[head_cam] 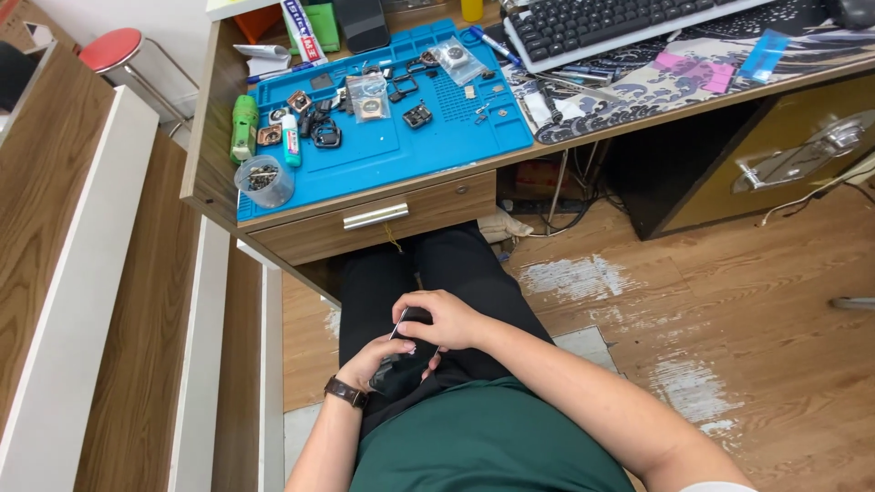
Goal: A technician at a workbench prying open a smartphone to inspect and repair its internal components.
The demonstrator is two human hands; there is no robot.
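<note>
At 10 o'clock on the wooden desk: round clear plastic cup (263, 180) of small metal bits, on the corner of a blue matte work mat (401, 150) strewn with small square casings. Below centre, over the lap: left hand (378, 360), brown-strapped at the wrist, cups a small dark smooth device (404, 369) from beneath. Right hand (447, 319) clasps its top edge, thin pale tool tip at the fingers. At 1 o'clock: black keyboard (611, 23).

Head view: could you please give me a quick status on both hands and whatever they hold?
Left hand cradles a small dark device over the lap. Right hand pinches its top end. Blue work mat on the desk lies beyond, untouched.
</note>
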